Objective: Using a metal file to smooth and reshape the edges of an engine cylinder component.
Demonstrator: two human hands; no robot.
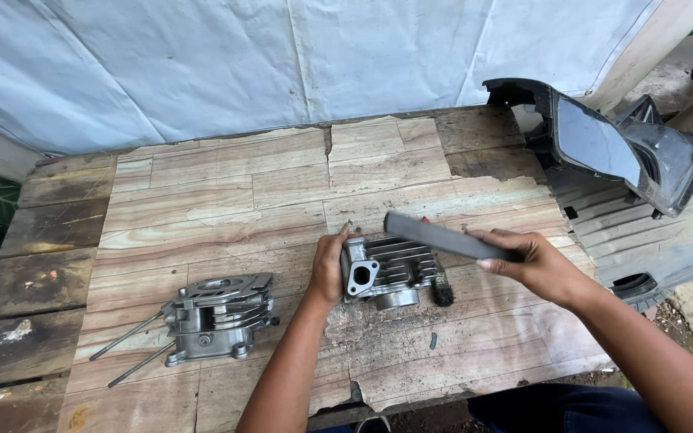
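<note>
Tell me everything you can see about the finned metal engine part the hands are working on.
The finned engine part is a grey cast-metal block, apparently aluminium, with parallel cooling fins along its top and side. A flanged port with an oval opening faces the camera on its left, and a round opening shows below. It sits on the worn wooden table, near the front edge. The left hand grips its left side, while the right hand holds a flat grey bar slanted over its top. A small dark brush lies against its right side.
</note>
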